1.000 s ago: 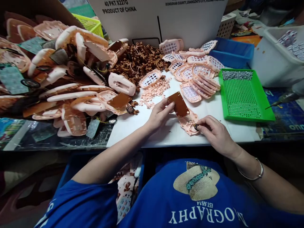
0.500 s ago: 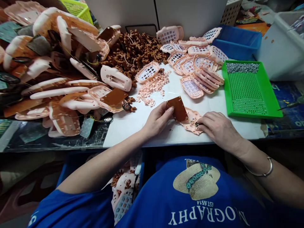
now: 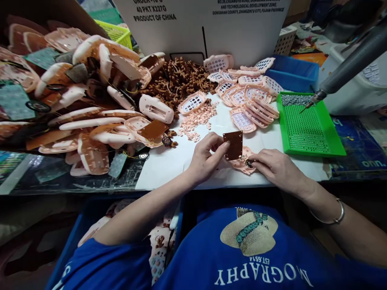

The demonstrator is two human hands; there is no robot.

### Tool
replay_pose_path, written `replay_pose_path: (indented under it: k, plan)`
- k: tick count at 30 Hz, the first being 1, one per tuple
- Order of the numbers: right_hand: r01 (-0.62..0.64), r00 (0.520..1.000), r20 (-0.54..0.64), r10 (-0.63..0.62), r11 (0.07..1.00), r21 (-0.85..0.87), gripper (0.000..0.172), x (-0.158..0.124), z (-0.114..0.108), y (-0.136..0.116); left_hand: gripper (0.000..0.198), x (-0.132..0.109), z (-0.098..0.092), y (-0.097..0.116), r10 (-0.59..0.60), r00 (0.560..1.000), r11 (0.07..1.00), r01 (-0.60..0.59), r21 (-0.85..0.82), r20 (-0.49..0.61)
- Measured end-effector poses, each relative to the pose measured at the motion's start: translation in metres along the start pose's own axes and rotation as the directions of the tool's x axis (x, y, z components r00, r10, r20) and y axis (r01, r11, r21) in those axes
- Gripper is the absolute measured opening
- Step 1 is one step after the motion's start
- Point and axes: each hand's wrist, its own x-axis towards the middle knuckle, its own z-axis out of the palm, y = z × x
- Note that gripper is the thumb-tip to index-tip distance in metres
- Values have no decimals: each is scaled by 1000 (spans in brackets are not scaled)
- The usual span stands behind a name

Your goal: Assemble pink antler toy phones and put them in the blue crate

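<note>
My left hand pinches a small brown circuit board by its left edge and holds it tilted up over a pink plastic shell lying on the white table. My right hand rests on the shell's right side, its fingertips closed on a small round black part at the shell. Thin wires seem to run from board to shell.
A big heap of pink shells with boards and speakers fills the left. Brown parts, small pink buttons and stacked keypad covers lie behind. A green screw tray stands right, a hanging electric screwdriver above it.
My left hand has tipped the brown board from lying flat to standing more upright. My right hand has stayed on the shell. The hanging screwdriver has swung into view over the green tray.
</note>
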Motion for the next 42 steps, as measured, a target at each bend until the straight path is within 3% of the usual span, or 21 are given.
replay_pose_path:
  k: [3,6,8,10,13,16,20,22,24,27,29,34,37,42]
  plan:
    - [-44,977,-204,57,997,66,21,3,-5,-12,24,2,4,8,-36,999,998,36,-43,13]
    - [-81,962,-245,122,982,170,46,8,-6,-22,26,2,10,17,-88,995,988,93,-127,46]
    - [-162,953,-202,224,944,286,70,11,-5,-26,29,3,15,21,-95,993,980,106,-170,74]
    - [-259,933,-117,341,860,440,80,14,-4,-28,29,3,20,24,-91,990,975,111,-194,107]
    - [-344,897,-15,443,717,606,65,14,-2,-27,29,5,25,26,-75,981,965,116,-234,178]
    - [-346,875,-11,484,641,685,55,9,0,-22,32,6,26,26,-45,959,950,128,-286,281]
    - [-341,885,74,460,531,776,78,0,5,-14,32,7,26,26,72,935,951,41,-307,347]
    - [-353,877,80,475,520,778,83,-3,6,-12,32,6,27,24,104,927,954,9,-300,359]
    - [-377,849,58,525,525,763,74,-4,7,-11,31,5,28,19,73,939,959,27,-283,336]
    - [-451,792,69,607,505,736,40,-4,5,-11,27,5,29,8,11,969,977,42,-208,246]
    - [-467,767,61,639,491,735,28,-5,4,-10,25,4,29,-1,24,973,990,9,-142,228]
    - [-463,715,-4,699,478,747,26,-10,7,-7,30,3,32,-15,177,929,984,-178,-29,326]
    - [-446,708,-21,706,469,762,22,-13,11,-6,29,1,36,-20,252,902,961,-275,19,349]
    - [-406,683,-9,731,390,827,23,-14,15,-8,27,-2,39,-27,347,849,877,-444,182,399]
